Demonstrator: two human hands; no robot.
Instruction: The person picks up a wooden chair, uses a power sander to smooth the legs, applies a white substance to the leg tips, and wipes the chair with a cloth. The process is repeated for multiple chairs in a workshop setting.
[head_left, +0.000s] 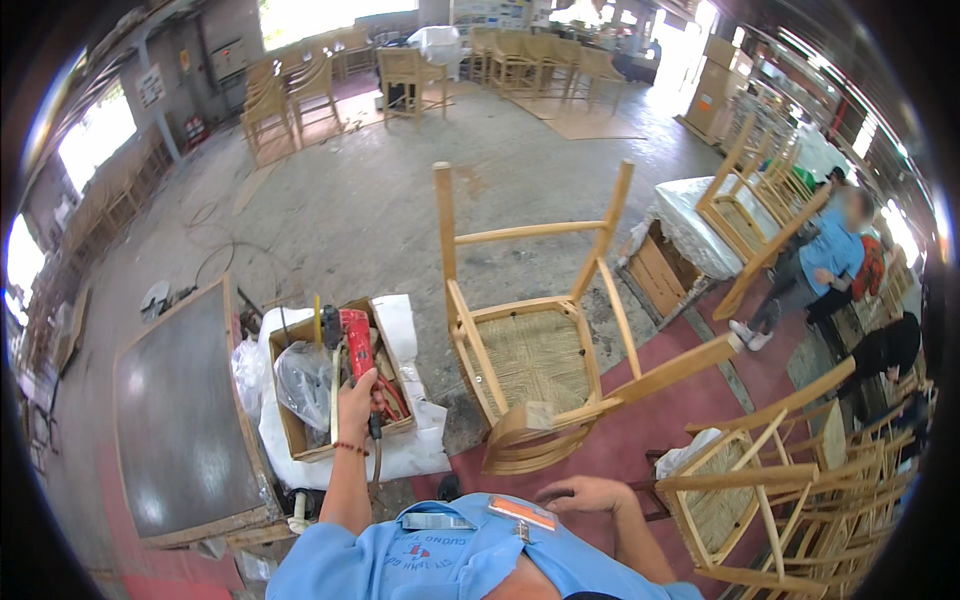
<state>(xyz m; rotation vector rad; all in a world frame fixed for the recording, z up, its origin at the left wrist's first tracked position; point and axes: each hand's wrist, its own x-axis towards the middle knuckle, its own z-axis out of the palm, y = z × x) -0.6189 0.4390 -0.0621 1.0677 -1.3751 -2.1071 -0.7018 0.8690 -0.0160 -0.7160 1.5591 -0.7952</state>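
Stretching far and wide, a grey concrete floor (350, 200) is being shared by finished-looking seats at the far side and stacked frames at the right. Over to the left, a dark framed board (175, 400) is laid flat, and in the middle an upended wooden chair (528, 360) is shown, its woven seat exposed from beneath, perhaps turned that way so the underside can be reached. Now to the near left: a cardboard box (398, 424) is set on white foam sheeting (420, 458), probably for padding. Into it a clear plastic bag (305, 380) has been stuffed, and a red item (395, 402) is lodged at its right side (what exactly cannot be made out). Above the contents, here comes the star: a red power tool (357, 340), a yellow disc (318, 320) at its far left end. It is gripped by the left hand (357, 402), fingers wrapped around the near end of the body, seemingly so that the weight can be borne one-handed with the disc pointed away. The right hand (590, 493) is held near the body, fingers loosely bent; whether they are together, or closed on anything, cannot be told. Smallest of all, a beaded bracelet (350, 446) is worn on the left wrist.
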